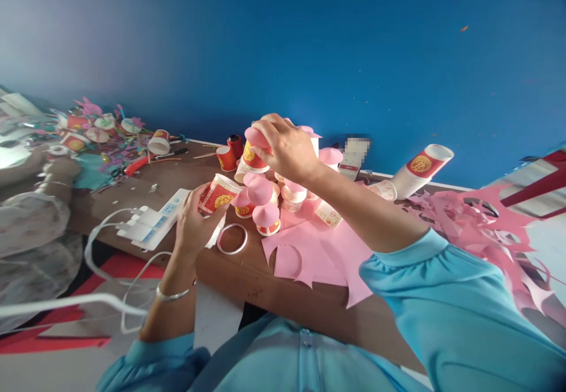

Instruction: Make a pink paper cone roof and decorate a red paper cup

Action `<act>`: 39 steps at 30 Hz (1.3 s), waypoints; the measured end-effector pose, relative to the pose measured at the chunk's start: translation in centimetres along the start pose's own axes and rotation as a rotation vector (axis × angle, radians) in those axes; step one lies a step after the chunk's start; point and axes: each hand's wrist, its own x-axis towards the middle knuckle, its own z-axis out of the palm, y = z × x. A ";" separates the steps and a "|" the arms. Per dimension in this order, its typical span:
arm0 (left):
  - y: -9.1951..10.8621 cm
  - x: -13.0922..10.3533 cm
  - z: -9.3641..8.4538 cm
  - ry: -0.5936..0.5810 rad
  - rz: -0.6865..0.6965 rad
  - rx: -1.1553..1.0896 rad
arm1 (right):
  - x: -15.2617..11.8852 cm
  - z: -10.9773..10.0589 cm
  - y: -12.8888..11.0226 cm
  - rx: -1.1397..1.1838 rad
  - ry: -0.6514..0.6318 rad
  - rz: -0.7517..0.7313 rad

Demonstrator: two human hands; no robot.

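Observation:
My left hand point(193, 220) is wrapped round a red-and-white paper cup point(220, 194), tilted with its mouth up. Higher and to the right, my right hand point(285, 149) has its fingers closed on a pink paper cone point(257, 138). That cone sits over a red paper cup point(253, 160); whether the two are joined I cannot tell. Between my hands stand several paper cups topped with pink cones, one being a short red cup point(267, 227) in front. Some of the group is hidden behind my right hand and forearm. A ring of tape point(232, 239) lies by my left hand.
A power strip point(161, 221) with white cables lies at left. Cut pink paper point(309, 256) covers the front right, with scraps point(495, 221) beyond. A stack of paper cups point(420, 171) leans by the blue wall point(283, 44). Another person's arm point(57, 183) rests far left near red-handled pliers point(137, 165).

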 end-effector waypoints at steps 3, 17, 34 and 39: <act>-0.1 -0.1 0.1 0.006 -0.001 0.001 | 1.0 1.3 -0.5 -0.047 -0.085 -0.006; -1.4 -0.7 0.3 0.023 0.026 -0.042 | 3.0 6.1 -0.9 -0.249 -0.387 -0.065; -0.9 -0.5 0.5 0.003 -0.007 -0.015 | -1.5 1.0 -1.4 -0.023 -0.296 -0.024; -1.1 -0.6 0.8 -0.002 -0.018 -0.018 | -3.7 1.6 -1.5 0.046 -0.410 -0.197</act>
